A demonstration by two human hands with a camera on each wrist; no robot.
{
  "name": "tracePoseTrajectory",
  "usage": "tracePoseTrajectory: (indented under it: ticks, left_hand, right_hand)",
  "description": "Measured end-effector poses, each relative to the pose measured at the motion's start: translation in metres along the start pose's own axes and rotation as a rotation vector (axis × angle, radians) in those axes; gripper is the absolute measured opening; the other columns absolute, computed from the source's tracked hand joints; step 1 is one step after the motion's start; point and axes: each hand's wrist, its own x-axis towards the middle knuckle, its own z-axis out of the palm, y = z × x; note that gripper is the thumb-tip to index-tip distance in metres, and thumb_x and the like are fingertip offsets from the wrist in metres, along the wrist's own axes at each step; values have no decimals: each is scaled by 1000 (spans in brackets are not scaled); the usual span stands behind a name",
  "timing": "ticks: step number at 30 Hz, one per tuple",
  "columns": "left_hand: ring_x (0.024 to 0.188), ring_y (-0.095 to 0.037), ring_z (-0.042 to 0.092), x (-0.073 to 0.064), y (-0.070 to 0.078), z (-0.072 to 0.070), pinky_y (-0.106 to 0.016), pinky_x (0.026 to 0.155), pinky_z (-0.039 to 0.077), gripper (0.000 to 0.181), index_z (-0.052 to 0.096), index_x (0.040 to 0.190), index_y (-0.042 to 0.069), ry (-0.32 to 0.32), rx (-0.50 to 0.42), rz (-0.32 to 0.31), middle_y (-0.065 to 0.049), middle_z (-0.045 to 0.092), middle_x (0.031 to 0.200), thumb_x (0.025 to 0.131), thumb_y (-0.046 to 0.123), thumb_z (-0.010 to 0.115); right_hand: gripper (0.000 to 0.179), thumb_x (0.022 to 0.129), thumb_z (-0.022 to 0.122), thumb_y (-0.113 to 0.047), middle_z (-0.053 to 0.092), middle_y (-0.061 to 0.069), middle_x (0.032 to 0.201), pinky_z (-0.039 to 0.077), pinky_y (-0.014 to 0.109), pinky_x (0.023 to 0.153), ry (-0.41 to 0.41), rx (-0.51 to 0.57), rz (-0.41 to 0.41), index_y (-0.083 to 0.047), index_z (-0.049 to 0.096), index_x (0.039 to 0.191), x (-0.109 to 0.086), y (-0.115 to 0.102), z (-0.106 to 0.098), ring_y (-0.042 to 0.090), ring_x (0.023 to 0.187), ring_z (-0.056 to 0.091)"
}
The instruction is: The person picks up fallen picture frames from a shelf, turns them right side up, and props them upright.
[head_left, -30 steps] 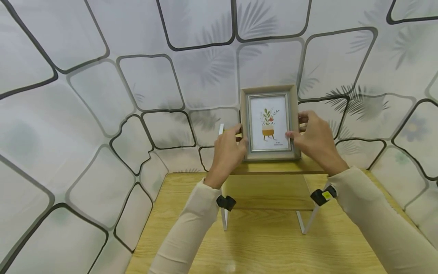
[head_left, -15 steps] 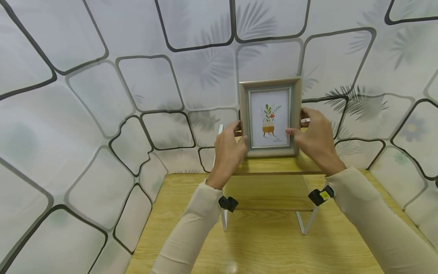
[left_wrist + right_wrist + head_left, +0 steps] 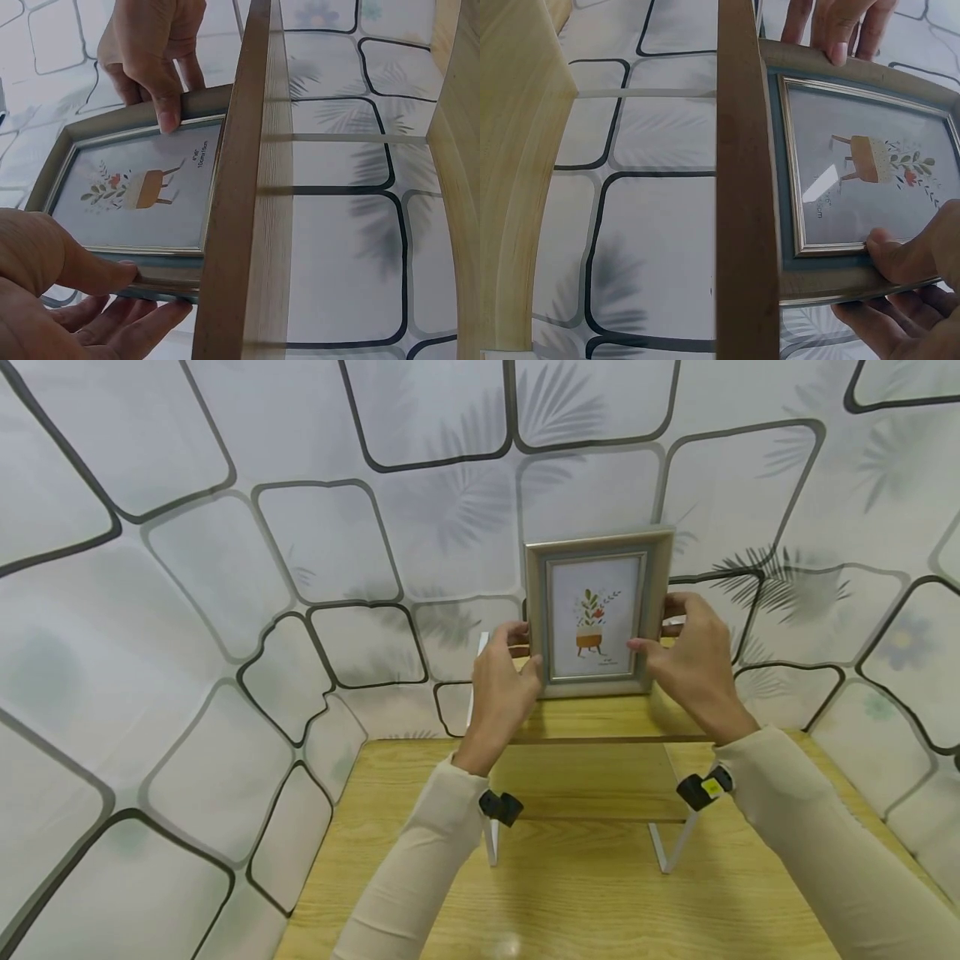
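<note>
A picture frame (image 3: pixel 600 689) with a beige-grey border and a potted-plant print stands on the upper board of a small wooden shelf (image 3: pixel 592 727). My left hand (image 3: pixel 504 689) holds the frame's left side; in the left wrist view its thumb lies along the border, with the fingers spread at the outer edge. My right hand (image 3: pixel 693 660) grips the opposite side, its thumb on the front near the print and its fingers reaching behind. The right wrist view shows the frame's lower edge at the shelf board (image 3: pixel 748 225). The frame's back is hidden.
The shelf has a lower board (image 3: pixel 588 781) and white metal legs (image 3: pixel 667 847). It stands on a wood-grain table (image 3: pixel 570 902), close to a patterned wall covering (image 3: pixel 450 543) that wraps round the back and sides.
Both hands have shifted the frame slightly back on the board. Its upper right corner has swung out to the right, so it now stands turned a little. My grips look the same.
</note>
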Motion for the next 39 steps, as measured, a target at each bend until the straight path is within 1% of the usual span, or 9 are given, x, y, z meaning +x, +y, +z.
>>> tracePoseTrajectory:
  ticks: [9, 17, 21, 24, 28, 32, 34, 37, 39]
  left_hand:
    - [112, -24, 64, -1, -1, 1, -40, 92, 54, 45, 54, 136, 2, -7, -39, -7, -10, 64, 125, 93, -5, 67]
    - [113, -24, 63, -2, -1, 2, -41, 92, 54, 46, 53, 136, 3, -11, -36, -6, -10, 64, 125, 93, -5, 68]
    - [113, -24, 63, -1, -1, 2, -41, 93, 54, 47, 53, 136, 3, -13, -41, -10, -10, 63, 125, 92, -5, 68]
    - [113, -23, 63, -1, -2, 1, -40, 93, 54, 47, 52, 136, 4, -21, -38, -12, -9, 63, 124, 93, -4, 68]
    - [113, -23, 63, 0, -3, 0, -38, 91, 55, 46, 52, 135, 4, -34, -38, -4, -8, 63, 123, 93, -4, 68]
    - [112, -23, 64, 1, -4, -1, -38, 92, 55, 46, 52, 134, 4, -42, -48, 0, -9, 64, 122, 92, -5, 68]
    - [112, -24, 64, 1, -3, -1, -39, 94, 54, 46, 52, 134, 4, -45, -53, -2, -9, 64, 122, 91, -6, 68]
    - [112, -24, 64, 2, -2, -1, -39, 95, 53, 46, 53, 134, 5, -44, -53, -10, -9, 64, 122, 91, -5, 68]
    - [112, -23, 64, 2, -3, -1, -39, 96, 53, 46, 53, 134, 6, -42, -53, -13, -8, 65, 122, 92, -4, 68]
  right_hand:
    - [59, 86, 80, -4, 57, 28, 124, 54, 55, 88, 10, -2, -16, 11, 48, 132, -2, 2, 1, 45, 107, 63]
    - [58, 85, 81, -2, 58, 27, 120, 55, 54, 88, 19, 7, -15, 10, 48, 131, -2, 4, 2, 44, 104, 64]
    - [58, 86, 80, -4, 58, 27, 119, 55, 55, 88, 7, 3, -21, 10, 47, 132, -2, 4, 2, 45, 103, 64]
    - [61, 87, 80, -8, 58, 27, 120, 55, 54, 87, -4, -8, -39, 10, 46, 133, -2, 2, 1, 43, 105, 63]
    - [73, 86, 83, -16, 52, 29, 128, 52, 55, 92, 30, -20, -94, 11, 42, 140, -4, -4, -4, 44, 113, 57]
    - [92, 81, 88, -22, 42, 30, 140, 43, 56, 104, 131, -40, -178, 8, 34, 149, -2, -12, -12, 45, 127, 46]
    - [96, 83, 86, -37, 39, 31, 143, 37, 53, 111, 197, -50, -255, 8, 34, 149, 1, -17, -15, 42, 133, 41]
    - [96, 85, 76, -57, 40, 28, 146, 26, 46, 119, 310, -35, -389, 9, 41, 146, 7, -29, -16, 36, 140, 35]
    - [88, 90, 69, -59, 43, 27, 145, 19, 43, 122, 381, -18, -481, 10, 47, 141, 11, -41, -12, 33, 144, 32]
